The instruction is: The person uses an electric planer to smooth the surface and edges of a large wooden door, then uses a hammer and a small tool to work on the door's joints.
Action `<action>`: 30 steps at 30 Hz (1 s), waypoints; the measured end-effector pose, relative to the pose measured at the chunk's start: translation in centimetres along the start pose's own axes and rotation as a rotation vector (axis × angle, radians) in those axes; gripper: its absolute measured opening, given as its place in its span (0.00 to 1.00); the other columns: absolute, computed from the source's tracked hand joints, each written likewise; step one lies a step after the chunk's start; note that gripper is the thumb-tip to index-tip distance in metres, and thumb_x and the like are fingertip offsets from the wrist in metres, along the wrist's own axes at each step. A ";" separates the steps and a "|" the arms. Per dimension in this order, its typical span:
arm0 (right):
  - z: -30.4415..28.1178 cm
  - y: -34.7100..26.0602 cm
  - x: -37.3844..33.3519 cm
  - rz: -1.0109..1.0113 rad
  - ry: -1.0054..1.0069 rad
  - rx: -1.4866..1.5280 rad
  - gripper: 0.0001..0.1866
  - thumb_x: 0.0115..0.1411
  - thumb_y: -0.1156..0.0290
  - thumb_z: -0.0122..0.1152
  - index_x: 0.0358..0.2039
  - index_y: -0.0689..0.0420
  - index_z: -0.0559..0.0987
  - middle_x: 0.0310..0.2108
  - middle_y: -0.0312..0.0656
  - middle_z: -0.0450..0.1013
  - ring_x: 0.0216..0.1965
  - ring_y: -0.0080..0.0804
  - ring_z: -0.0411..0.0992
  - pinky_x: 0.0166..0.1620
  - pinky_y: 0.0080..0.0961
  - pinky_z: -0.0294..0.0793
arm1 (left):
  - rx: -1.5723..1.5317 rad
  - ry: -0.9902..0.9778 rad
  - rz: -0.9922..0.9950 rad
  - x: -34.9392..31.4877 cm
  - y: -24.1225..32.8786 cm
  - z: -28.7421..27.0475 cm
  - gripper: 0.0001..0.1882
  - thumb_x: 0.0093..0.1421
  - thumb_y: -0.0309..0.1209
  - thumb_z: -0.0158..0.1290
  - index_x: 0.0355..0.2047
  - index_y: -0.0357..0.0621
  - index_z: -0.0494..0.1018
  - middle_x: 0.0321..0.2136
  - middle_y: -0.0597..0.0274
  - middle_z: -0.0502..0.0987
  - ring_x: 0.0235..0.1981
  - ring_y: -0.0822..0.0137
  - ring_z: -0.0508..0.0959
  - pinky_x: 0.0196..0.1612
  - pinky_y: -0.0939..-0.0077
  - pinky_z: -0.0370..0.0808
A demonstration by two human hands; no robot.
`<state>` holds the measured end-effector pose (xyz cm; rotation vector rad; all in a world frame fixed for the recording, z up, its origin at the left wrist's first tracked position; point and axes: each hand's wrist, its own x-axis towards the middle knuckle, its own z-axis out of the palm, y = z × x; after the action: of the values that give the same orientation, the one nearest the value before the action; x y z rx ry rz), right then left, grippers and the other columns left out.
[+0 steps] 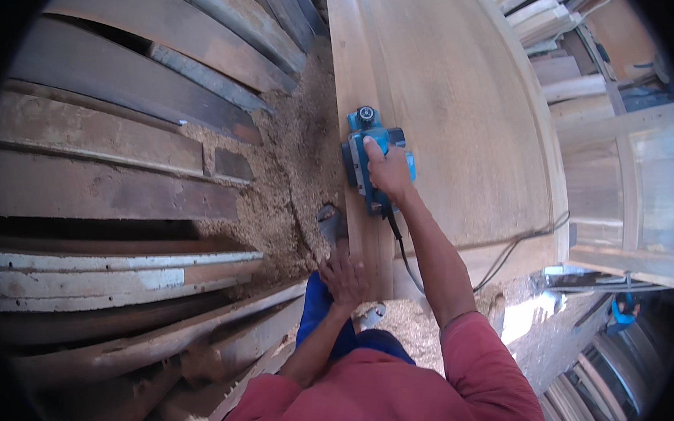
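Observation:
A blue electric hand planer with a black front knob sits on the left edge of a large wooden door panel. My right hand is wrapped round its top handle, thumb lying forward along it. My left hand holds nothing. Its fingers are stretched out and apart, by the panel's near left edge and just above my knee; whether it presses on wood or leg I cannot tell. From the planer's rear a black cord runs back under my right forearm and over the panel's near right corner.
Several stacked planks fill the left side, their ends toward me. Wood shavings cover the floor between planks and panel, around my foot. More timber and a framed panel stand at right. Another person is at the far right.

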<state>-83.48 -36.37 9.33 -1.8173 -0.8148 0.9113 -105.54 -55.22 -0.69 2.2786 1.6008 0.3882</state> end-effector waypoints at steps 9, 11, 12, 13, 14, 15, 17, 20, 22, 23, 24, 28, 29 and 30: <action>0.6 -5.6 20.6 0.042 -0.062 0.182 0.26 0.67 0.46 0.57 0.26 0.58 0.74 0.17 0.36 0.69 0.15 0.26 0.67 0.19 0.27 0.69 | -0.126 0.020 -0.056 0.1 0.3 0.5 0.30 0.65 0.45 0.46 0.60 0.36 0.67 0.62 0.40 0.65 0.60 0.28 0.59 0.59 0.30 0.57; 1.3 -5.6 20.2 0.111 -0.147 0.389 0.25 0.67 0.46 0.59 0.29 0.58 0.75 0.19 0.36 0.69 0.15 0.26 0.68 0.19 0.26 0.69 | -0.112 -0.021 -0.044 -0.2 0.0 0.0 0.29 0.65 0.45 0.46 0.60 0.38 0.68 0.61 0.42 0.66 0.60 0.28 0.59 0.60 0.30 0.57; 1.4 -5.5 19.8 0.146 -0.182 0.492 0.24 0.66 0.47 0.59 0.31 0.58 0.75 0.19 0.37 0.70 0.16 0.26 0.68 0.19 0.26 0.70 | -0.098 -0.023 -0.054 -0.3 -0.2 -0.2 0.29 0.65 0.45 0.46 0.60 0.39 0.68 0.62 0.43 0.66 0.60 0.28 0.59 0.60 0.30 0.57; 1.4 -5.7 18.6 0.162 -0.251 0.512 0.22 0.67 0.48 0.59 0.33 0.57 0.73 0.21 0.34 0.69 0.16 0.23 0.66 0.19 0.23 0.70 | -0.092 -0.022 -0.063 -0.1 -0.1 -0.3 0.28 0.65 0.45 0.46 0.59 0.40 0.69 0.62 0.44 0.66 0.60 0.28 0.59 0.60 0.30 0.57; 1.5 -5.6 17.3 0.166 -0.240 0.496 0.22 0.67 0.48 0.59 0.33 0.56 0.73 0.20 0.34 0.69 0.16 0.23 0.66 0.19 0.24 0.69 | -0.085 -0.021 -0.067 0.0 -0.1 -0.4 0.28 0.65 0.44 0.46 0.59 0.41 0.69 0.62 0.45 0.66 0.60 0.29 0.59 0.60 0.30 0.57; 1.6 -5.4 15.7 0.169 -0.228 0.480 0.21 0.67 0.49 0.59 0.32 0.56 0.73 0.20 0.34 0.69 0.15 0.23 0.66 0.19 0.24 0.69 | -0.085 -0.015 -0.059 0.0 -0.1 -0.4 0.27 0.64 0.44 0.46 0.59 0.41 0.69 0.62 0.44 0.66 0.61 0.29 0.59 0.60 0.31 0.57; 1.8 -4.9 11.4 0.188 -0.202 0.454 0.21 0.68 0.49 0.58 0.31 0.55 0.73 0.19 0.33 0.68 0.15 0.23 0.65 0.19 0.24 0.67 | -0.091 -0.007 -0.041 -0.3 -0.6 0.3 0.27 0.64 0.43 0.46 0.60 0.42 0.69 0.62 0.43 0.66 0.61 0.29 0.58 0.61 0.33 0.58; 2.6 -3.4 1.9 0.188 -0.159 0.370 0.21 0.69 0.49 0.57 0.30 0.55 0.73 0.17 0.33 0.68 0.16 0.21 0.66 0.20 0.24 0.66 | 0.016 -0.302 -0.003 -1.1 -5.0 4.9 0.26 0.68 0.41 0.43 0.61 0.41 0.68 0.60 0.37 0.67 0.61 0.33 0.61 0.63 0.41 0.59; 1.5 -0.8 -4.8 0.176 -0.179 0.330 0.21 0.69 0.51 0.57 0.29 0.56 0.72 0.17 0.33 0.68 0.16 0.21 0.66 0.21 0.24 0.66 | -0.491 -0.118 -0.146 0.0 -5.2 3.3 0.26 0.71 0.42 0.39 0.63 0.40 0.65 0.57 0.36 0.69 0.59 0.39 0.66 0.62 0.48 0.63; 1.3 -0.3 -8.2 0.172 -0.199 0.225 0.20 0.69 0.52 0.57 0.32 0.58 0.73 0.19 0.36 0.71 0.19 0.25 0.69 0.24 0.27 0.68 | -0.732 -0.008 -0.230 1.1 -5.7 2.2 0.26 0.73 0.42 0.36 0.64 0.39 0.63 0.56 0.35 0.70 0.58 0.43 0.69 0.61 0.52 0.65; 1.1 0.1 -11.7 0.167 -0.220 0.118 0.20 0.69 0.53 0.57 0.34 0.60 0.75 0.21 0.40 0.73 0.21 0.28 0.72 0.26 0.29 0.71 | -0.887 -0.052 -0.363 1.6 -6.6 1.6 0.28 0.74 0.44 0.34 0.65 0.39 0.62 0.55 0.36 0.71 0.57 0.45 0.72 0.60 0.55 0.66; 1.1 3.0 -22.2 0.134 -0.170 0.061 0.23 0.67 0.56 0.57 0.44 0.67 0.76 0.32 0.54 0.77 0.34 0.43 0.78 0.41 0.38 0.75 | -1.303 -0.175 -0.705 2.5 -7.8 1.1 0.31 0.75 0.48 0.29 0.67 0.36 0.57 0.54 0.39 0.73 0.52 0.52 0.77 0.57 0.62 0.71; 1.0 2.9 -22.7 0.138 -0.174 0.054 0.23 0.67 0.56 0.57 0.44 0.67 0.76 0.32 0.55 0.78 0.35 0.45 0.78 0.43 0.39 0.75 | -1.359 -0.187 -0.740 2.7 -7.8 1.2 0.31 0.75 0.48 0.28 0.67 0.36 0.57 0.54 0.40 0.73 0.51 0.53 0.78 0.56 0.62 0.72; 0.9 2.7 -23.1 0.142 -0.179 0.047 0.23 0.66 0.55 0.57 0.44 0.68 0.76 0.33 0.57 0.78 0.37 0.47 0.78 0.44 0.40 0.75 | -1.415 -0.195 -0.776 2.7 -7.9 1.1 0.32 0.75 0.49 0.28 0.67 0.35 0.56 0.54 0.40 0.73 0.50 0.54 0.78 0.55 0.63 0.72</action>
<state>-95.59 -56.09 12.19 -1.7881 -0.7750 1.1884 -110.89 -50.35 -4.91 0.5825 1.2466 0.7130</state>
